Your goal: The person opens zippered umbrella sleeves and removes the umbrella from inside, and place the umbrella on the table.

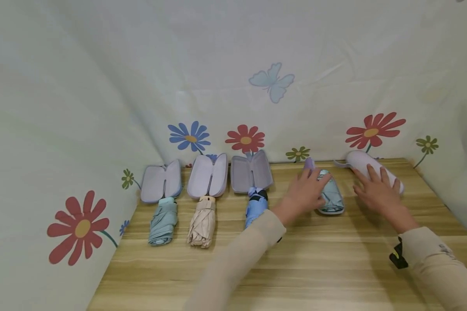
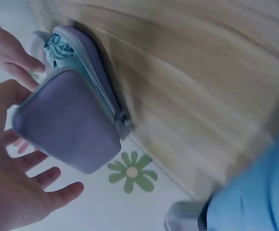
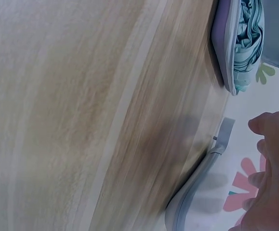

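Observation:
My left hand (image 1: 305,190) is at an unzipped purple case (image 2: 69,120), its thumb and forefinger at the edge of the raised lid and the other fingers spread. Inside lies a folded teal umbrella (image 1: 331,192), with its fabric bunched at the case mouth. Whether the thumb presses the lid is hidden. To the right, my right hand (image 1: 379,194) hovers with spread fingers over a closed lilac case (image 1: 359,160). In the right wrist view a gap shows between the fingers and that lilac case (image 3: 192,197), which has a strap at one end.
Further left, three opened cases (image 1: 161,183) lie in a row along the wall. Before them lie a grey-green folded umbrella (image 1: 163,224), a beige one (image 1: 202,222) and a blue one (image 1: 255,207), partly behind my left sleeve. A flower-printed sheet (image 1: 218,86) backs the wooden table (image 1: 315,268).

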`<state>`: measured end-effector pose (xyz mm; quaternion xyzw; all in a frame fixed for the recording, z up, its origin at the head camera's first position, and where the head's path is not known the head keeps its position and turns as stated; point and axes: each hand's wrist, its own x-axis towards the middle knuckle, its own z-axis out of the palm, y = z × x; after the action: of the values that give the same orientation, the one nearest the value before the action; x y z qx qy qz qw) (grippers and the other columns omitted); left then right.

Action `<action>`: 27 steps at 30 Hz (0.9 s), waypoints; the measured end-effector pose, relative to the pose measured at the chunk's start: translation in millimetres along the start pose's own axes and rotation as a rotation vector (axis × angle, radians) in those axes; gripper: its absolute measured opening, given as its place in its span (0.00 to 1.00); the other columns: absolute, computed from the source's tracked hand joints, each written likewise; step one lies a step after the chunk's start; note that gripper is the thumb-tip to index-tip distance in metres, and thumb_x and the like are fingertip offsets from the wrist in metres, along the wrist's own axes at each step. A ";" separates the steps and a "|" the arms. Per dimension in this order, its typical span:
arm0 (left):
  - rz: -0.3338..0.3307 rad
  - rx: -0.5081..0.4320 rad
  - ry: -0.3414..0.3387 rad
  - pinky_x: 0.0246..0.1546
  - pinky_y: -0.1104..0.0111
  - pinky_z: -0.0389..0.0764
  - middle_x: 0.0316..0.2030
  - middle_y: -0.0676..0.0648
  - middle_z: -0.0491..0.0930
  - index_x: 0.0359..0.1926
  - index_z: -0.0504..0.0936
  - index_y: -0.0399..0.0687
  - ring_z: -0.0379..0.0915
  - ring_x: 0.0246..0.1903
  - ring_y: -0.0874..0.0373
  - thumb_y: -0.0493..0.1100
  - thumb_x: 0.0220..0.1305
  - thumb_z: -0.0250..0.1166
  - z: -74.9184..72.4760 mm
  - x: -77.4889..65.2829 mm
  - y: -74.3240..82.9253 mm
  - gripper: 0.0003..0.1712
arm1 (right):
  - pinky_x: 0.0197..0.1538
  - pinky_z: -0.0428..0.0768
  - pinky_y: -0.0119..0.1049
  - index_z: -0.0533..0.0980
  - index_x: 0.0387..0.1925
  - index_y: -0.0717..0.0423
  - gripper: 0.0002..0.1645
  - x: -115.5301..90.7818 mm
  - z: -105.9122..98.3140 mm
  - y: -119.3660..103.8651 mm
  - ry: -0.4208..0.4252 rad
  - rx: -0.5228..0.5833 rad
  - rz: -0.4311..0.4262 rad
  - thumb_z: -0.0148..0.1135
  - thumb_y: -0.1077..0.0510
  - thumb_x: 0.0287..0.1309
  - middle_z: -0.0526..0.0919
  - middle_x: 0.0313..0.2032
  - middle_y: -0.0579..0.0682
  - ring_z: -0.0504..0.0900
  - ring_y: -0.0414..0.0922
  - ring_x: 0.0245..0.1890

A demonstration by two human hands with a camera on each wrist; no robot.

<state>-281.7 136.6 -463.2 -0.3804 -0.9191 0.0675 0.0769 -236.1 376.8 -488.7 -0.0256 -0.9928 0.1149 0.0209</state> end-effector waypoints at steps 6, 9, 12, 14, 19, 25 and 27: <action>0.063 0.218 -0.137 0.77 0.54 0.48 0.80 0.49 0.49 0.74 0.69 0.59 0.36 0.80 0.52 0.69 0.71 0.54 0.6 -16.5 -14.1 0.38 | 0.64 0.33 0.81 0.50 0.80 0.53 0.41 -1.0 -1.0 -3.2 -0.012 0.005 0.009 0.46 0.41 0.75 0.42 0.77 0.71 0.34 0.75 0.74; 0.096 0.380 -0.194 0.77 0.54 0.44 0.80 0.47 0.48 0.76 0.67 0.56 0.35 0.80 0.50 0.75 0.67 0.53 3.2 -21.7 -20.0 0.45 | 0.64 0.32 0.81 0.50 0.80 0.53 0.41 -0.6 -0.4 -4.8 -0.011 0.011 0.005 0.48 0.42 0.75 0.41 0.77 0.71 0.34 0.75 0.74; 0.076 0.436 -0.270 0.77 0.55 0.43 0.80 0.47 0.48 0.79 0.61 0.54 0.36 0.80 0.50 0.79 0.67 0.48 6.4 -23.3 -27.4 0.51 | 0.63 0.32 0.81 0.51 0.79 0.53 0.41 -0.1 0.7 -7.3 -0.015 0.014 -0.003 0.48 0.43 0.74 0.42 0.76 0.71 0.34 0.75 0.74; 0.050 0.400 -0.315 0.77 0.56 0.43 0.80 0.47 0.48 0.80 0.57 0.51 0.36 0.80 0.50 0.79 0.68 0.44 9.3 -21.5 -32.7 0.52 | 0.63 0.33 0.81 0.51 0.79 0.54 0.40 -0.2 1.3 -7.8 -0.016 0.014 -0.008 0.48 0.44 0.75 0.43 0.76 0.71 0.35 0.75 0.74; 0.023 0.270 -0.411 0.77 0.62 0.45 0.80 0.48 0.48 0.81 0.54 0.52 0.36 0.80 0.51 0.78 0.69 0.42 22.3 -18.3 -47.7 0.52 | 0.63 0.35 0.81 0.53 0.78 0.54 0.38 -0.4 3.1 -11.2 -0.017 0.010 -0.022 0.48 0.46 0.75 0.43 0.76 0.71 0.37 0.75 0.74; 0.046 0.212 -0.434 0.76 0.64 0.50 0.79 0.52 0.52 0.80 0.56 0.57 0.42 0.79 0.52 0.79 0.68 0.43 37.5 -14.7 -57.7 0.50 | 0.63 0.36 0.81 0.53 0.78 0.54 0.37 -0.2 3.5 -11.9 -0.001 0.009 -0.029 0.48 0.46 0.76 0.44 0.76 0.71 0.37 0.75 0.74; 0.040 0.190 -0.427 0.76 0.62 0.50 0.80 0.52 0.52 0.81 0.54 0.57 0.41 0.79 0.52 0.79 0.69 0.41 42.7 -9.6 -53.7 0.50 | 0.63 0.36 0.82 0.53 0.79 0.53 0.37 0.6 3.4 -9.9 0.003 0.009 -0.029 0.47 0.45 0.77 0.44 0.76 0.71 0.37 0.75 0.74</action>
<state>-320.2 89.4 -496.1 -0.3667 -0.8963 0.2343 -0.0853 -237.3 366.4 -489.7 -0.0115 -0.9925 0.1192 0.0241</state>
